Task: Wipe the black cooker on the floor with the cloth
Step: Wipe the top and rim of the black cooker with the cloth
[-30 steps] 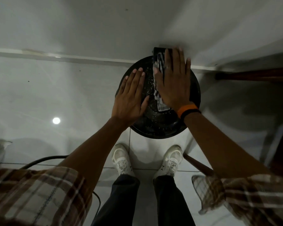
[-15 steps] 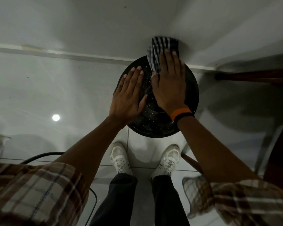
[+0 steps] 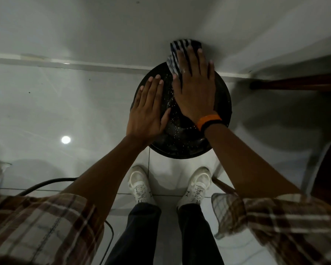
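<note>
The round black cooker (image 3: 221, 119) stands on the white tiled floor against the wall, its lid speckled with pale spots. My left hand (image 3: 147, 113) lies flat on the cooker's left side, fingers together and holding nothing. My right hand (image 3: 195, 87), with an orange and black wristband, presses flat on a striped black-and-white cloth (image 3: 177, 52) at the cooker's far edge. The cloth sticks out beyond my fingertips toward the wall; most of it is hidden under my palm.
My white shoes (image 3: 140, 184) stand just in front of the cooker. A black cable (image 3: 46, 183) curves over the floor at lower left. Dark wooden furniture (image 3: 298, 84) stands at right, with a leg (image 3: 224, 186) near my right foot. The wall's baseboard (image 3: 65, 64) runs behind.
My right hand has slid the cloth from the cooker's middle toward its far edge by the wall. My left hand has stayed flat on the left side.
</note>
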